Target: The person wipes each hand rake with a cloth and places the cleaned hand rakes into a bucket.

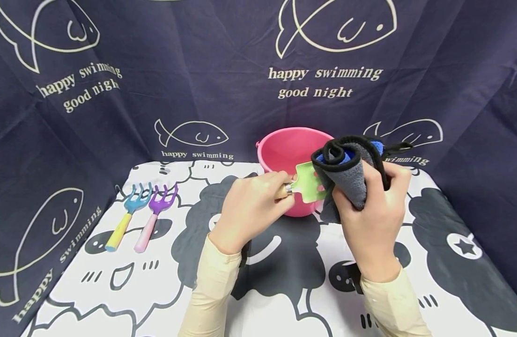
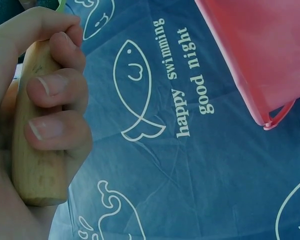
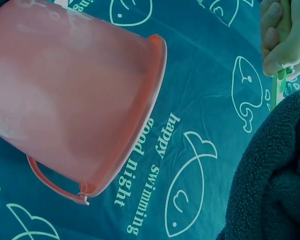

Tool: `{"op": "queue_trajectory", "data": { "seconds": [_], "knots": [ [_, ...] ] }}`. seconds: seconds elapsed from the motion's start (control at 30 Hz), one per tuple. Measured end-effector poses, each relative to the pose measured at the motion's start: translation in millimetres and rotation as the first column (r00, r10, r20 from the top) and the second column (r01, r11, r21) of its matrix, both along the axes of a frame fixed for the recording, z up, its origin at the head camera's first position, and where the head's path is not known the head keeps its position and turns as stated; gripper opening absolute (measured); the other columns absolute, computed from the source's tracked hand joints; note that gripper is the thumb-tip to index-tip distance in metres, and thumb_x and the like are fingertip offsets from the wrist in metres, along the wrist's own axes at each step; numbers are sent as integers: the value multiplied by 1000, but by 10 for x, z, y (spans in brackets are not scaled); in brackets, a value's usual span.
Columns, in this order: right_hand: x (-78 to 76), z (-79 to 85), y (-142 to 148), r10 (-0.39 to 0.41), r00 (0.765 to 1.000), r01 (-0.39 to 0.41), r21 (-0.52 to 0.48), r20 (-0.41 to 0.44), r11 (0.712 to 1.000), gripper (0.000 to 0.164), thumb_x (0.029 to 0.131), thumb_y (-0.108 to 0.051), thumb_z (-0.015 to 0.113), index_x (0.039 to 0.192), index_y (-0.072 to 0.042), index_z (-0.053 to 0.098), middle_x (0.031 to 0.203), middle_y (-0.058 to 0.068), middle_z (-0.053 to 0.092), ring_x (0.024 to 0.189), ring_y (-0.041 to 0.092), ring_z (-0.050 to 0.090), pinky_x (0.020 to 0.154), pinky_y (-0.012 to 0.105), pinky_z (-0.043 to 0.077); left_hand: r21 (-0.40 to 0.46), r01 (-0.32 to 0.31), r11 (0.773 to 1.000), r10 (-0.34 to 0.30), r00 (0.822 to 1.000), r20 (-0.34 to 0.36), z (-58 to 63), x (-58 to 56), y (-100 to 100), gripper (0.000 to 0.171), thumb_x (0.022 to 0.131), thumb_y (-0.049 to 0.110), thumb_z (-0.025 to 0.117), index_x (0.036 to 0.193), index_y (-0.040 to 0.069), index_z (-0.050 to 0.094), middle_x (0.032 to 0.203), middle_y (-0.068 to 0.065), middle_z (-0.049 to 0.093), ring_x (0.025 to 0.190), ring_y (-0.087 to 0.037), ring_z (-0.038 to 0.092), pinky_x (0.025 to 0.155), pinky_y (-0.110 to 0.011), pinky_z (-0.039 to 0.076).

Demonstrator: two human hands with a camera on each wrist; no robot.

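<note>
My left hand [image 1: 250, 210] grips the wooden handle [image 2: 37, 150] of a small green toy shovel, its fingers curled round it in the left wrist view. The shovel's flat green blade [image 1: 307, 183] has holes in it and points right, its far end against a rolled-up cloth. This grey and blue cloth [image 1: 350, 185] has black edging and is held by my right hand [image 1: 374, 224], fingers and thumb bent about it. Both hands are raised in front of a pink bucket [image 1: 272, 149]. In the right wrist view the cloth [image 3: 270, 165] covers most of the blade.
On the left of the sheep-print tablecloth [image 1: 157, 299] lie two toy rakes side by side: a blue one with a yellow handle [image 1: 119, 232] and a purple one with a pink handle [image 1: 145, 234]. A dark blue fish-print curtain [image 1: 225, 61] hangs behind and along the sides.
</note>
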State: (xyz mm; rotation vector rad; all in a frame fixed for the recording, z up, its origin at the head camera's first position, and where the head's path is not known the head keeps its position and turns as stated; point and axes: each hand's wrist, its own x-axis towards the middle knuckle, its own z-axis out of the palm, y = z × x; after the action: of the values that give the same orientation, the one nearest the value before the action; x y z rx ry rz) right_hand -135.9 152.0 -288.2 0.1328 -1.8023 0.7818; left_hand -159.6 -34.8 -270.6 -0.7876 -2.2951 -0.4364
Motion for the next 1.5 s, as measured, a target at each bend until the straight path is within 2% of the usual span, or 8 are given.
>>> {"op": "queue_trajectory", "data": {
  "seconds": [0.4,0.8,0.97,1.13,1.23,1.37,1.43,1.5],
  "knots": [
    [25,-9,35,-28,1000,28,-38,15,999,34,75,-10,68,108,-2,68,107,37,50,104,41,53,80,58,43,-4,-8,1000,8,1000,17,-41,10,-39,15,74,14,59,64,16,48,53,7,32,45,-9,32,42,-26,28],
    [-5,7,96,-59,998,60,-69,22,996,33,74,-7,67,107,0,67,107,38,48,103,43,51,81,60,41,7,1,1000,-2,999,34,-64,-30,-57,11,74,13,59,67,16,51,52,7,35,46,-8,35,42,-25,26],
    [-12,20,112,-67,997,68,-74,26,995,33,75,-6,67,107,1,67,108,39,48,105,44,50,83,61,39,11,6,1000,-7,997,77,-60,-53,-79,12,76,12,60,68,15,52,54,5,35,48,-9,36,44,-25,27],
    [-10,31,137,-73,997,74,-79,23,994,33,75,-6,66,108,1,68,109,39,48,106,44,50,83,60,39,74,43,996,-57,980,193,-37,-86,-112,7,77,8,60,76,13,55,63,2,39,56,-10,40,50,-24,34],
    [-17,17,147,-72,997,73,-76,22,994,33,75,-7,67,108,-1,69,108,37,48,105,43,50,82,59,40,131,58,990,-92,956,279,-26,-104,-138,14,77,4,61,88,10,55,71,0,43,62,-10,43,56,-25,42],
    [-16,6,126,-63,998,66,-79,30,995,33,75,-9,68,108,-2,69,107,36,48,104,41,51,82,57,42,177,71,982,-133,920,369,-29,-119,-158,28,77,1,57,102,6,45,84,-4,47,67,-9,47,64,-26,49],
    [-10,16,113,-63,998,65,-85,31,994,33,75,-9,68,107,-2,69,107,36,49,104,41,52,83,57,43,177,76,981,-140,914,380,-34,-139,-152,27,78,1,53,102,6,41,90,-6,46,66,-9,49,64,-26,50],
    [2,35,107,-66,997,68,-83,30,994,33,75,-8,68,107,-2,69,107,36,49,105,41,51,83,57,43,159,81,984,-134,923,362,-29,-180,-130,26,81,1,51,103,5,40,95,-8,43,64,-10,50,63,-27,51]
  ]
}}
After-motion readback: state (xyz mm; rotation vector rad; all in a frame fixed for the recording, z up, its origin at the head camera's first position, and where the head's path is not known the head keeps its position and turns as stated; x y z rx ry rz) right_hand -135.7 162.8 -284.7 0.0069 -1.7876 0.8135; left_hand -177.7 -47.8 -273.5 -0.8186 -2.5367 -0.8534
